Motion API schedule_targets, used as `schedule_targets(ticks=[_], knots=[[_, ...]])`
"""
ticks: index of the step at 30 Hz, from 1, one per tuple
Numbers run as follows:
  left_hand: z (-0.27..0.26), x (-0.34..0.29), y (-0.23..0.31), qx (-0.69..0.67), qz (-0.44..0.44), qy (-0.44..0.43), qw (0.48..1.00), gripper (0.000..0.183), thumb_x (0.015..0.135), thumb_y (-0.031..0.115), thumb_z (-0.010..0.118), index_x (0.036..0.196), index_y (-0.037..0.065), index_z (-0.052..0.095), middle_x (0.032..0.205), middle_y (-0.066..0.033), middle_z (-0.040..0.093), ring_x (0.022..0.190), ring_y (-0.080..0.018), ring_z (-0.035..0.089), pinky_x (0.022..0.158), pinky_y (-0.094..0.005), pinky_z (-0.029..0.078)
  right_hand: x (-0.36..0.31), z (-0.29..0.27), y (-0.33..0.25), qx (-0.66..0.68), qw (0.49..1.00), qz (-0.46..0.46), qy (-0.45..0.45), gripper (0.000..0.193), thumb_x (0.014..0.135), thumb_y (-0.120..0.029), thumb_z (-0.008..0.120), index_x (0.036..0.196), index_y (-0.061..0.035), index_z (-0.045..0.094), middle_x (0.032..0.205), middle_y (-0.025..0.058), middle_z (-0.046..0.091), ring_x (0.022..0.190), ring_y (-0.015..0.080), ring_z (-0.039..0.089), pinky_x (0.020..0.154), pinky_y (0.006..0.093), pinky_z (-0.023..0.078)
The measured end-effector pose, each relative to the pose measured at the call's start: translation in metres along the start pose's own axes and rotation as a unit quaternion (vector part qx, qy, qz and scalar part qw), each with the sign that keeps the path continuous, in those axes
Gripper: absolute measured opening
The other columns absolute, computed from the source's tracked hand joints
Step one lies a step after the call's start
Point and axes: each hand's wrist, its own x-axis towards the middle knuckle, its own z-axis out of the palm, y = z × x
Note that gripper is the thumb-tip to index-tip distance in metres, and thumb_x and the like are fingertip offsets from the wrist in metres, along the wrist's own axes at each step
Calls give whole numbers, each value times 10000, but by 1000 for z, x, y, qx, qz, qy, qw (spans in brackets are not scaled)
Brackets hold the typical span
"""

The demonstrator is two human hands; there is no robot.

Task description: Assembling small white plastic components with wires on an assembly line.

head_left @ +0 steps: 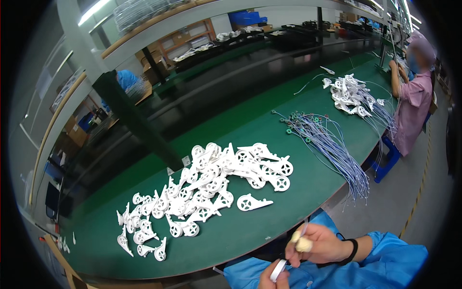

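My left hand (pixel 267 280), low in the view and partly cut off by the lower edge, is closed on a white plastic wheel-shaped part (pixel 277 270). Just right of it, my right hand (pixel 323 244) has its fingers pinched together, with pale yellow covers (pixel 303 244) on some fingertips. A thin greyish cable (pixel 304 227) shows at those fingers; its end is hidden. Both hands are close together below the table's near edge. On the green table (pixel 269 226) lies a large pile of white plastic parts (pixel 211 178), each with a spoked round end and a pointed arm.
A bundle of grey-violet cables (pixel 332 154) with small coloured ends hangs over the table edge at right. Behind it sits another heap of white parts with cables (pixel 351 96). A co-worker in pink (pixel 414 106) sits at the far right. A dark post (pixel 139 120) stands on the table.
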Motion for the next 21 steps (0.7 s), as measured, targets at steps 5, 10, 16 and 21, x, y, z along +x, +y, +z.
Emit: schedule_targets(ticks=[5, 10, 16, 21], knots=[[-16, -35, -5, 2, -83, 101, 991, 207, 963, 153, 429, 1066, -7, 511, 755, -12, 508, 611, -73, 455, 523, -198, 373, 17, -32, 10, 96, 994, 40, 16, 239, 948, -55, 455, 1185, -30, 449, 1072, 188, 584, 828, 188, 618, 743, 304, 520], [-28, -52, -23, -170, -261, 136, 941, 109, 968, 133, 431, 1000, 69, 513, 731, 16, 476, 580, -48, 421, 502, -169, 350, 20, -31, 8, -19, 997, -34, 72, 291, 937, -21, 462, 1228, -22, 439, 1082, 207, 585, 856, 197, 621, 744, 297, 525], [-28, -34, -28, -270, -291, 113, 911, 133, 961, 147, 443, 1054, 91, 519, 768, 18, 496, 612, -50, 447, 501, -172, 353, 12, -37, -3, -205, 974, -85, 39, 315, 913, 18, 491, 1223, -2, 437, 1085, 235, 584, 846, 212, 642, 681, 278, 536], [-3, 1, -18, -168, -254, 164, 938, 281, 965, 212, 403, 1193, 69, 485, 885, -24, 549, 644, -66, 476, 499, -178, 354, 3, -38, 0, -353, 920, -172, 7, 284, 860, 0, 590, 1136, 2, 526, 1063, 169, 616, 865, 201, 645, 711, 277, 534]])
